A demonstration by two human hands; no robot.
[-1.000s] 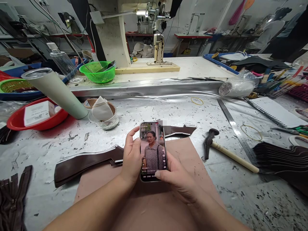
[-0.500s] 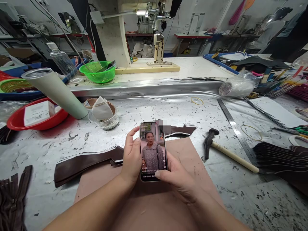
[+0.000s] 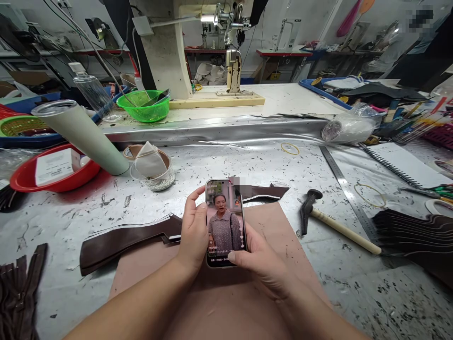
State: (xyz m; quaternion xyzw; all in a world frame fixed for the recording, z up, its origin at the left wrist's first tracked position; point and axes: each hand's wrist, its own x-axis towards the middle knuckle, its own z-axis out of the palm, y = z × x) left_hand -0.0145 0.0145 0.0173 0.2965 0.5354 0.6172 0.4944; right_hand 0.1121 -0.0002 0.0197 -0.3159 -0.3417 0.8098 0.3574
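Observation:
A smartphone (image 3: 225, 224) is held upright between my two hands, its lit screen showing a video of a person. My left hand (image 3: 194, 231) grips its left edge, fingers wrapped behind. On the right side, my right hand (image 3: 264, 257) clasps the lower edge, with the thumb on the bottom of the screen. Beneath lies a pinkish-brown sheet (image 3: 279, 226). A dark brown leather piece (image 3: 123, 243) with pale edging rests by my left hand; another leather piece (image 3: 269, 192) lies behind the phone, partly hidden.
A hammer (image 3: 343, 231), a steel ruler (image 3: 347, 189) and stacked dark strips (image 3: 414, 236) lie at right. Zippers (image 3: 21, 293) are at lower left. A red bowl (image 3: 67, 182), a tumbler (image 3: 85, 137) and a cup (image 3: 152, 165) stand at left. A sewing machine (image 3: 233, 71) rises behind.
The picture on the phone screen differs slightly. My hands and the phone stay in the same place.

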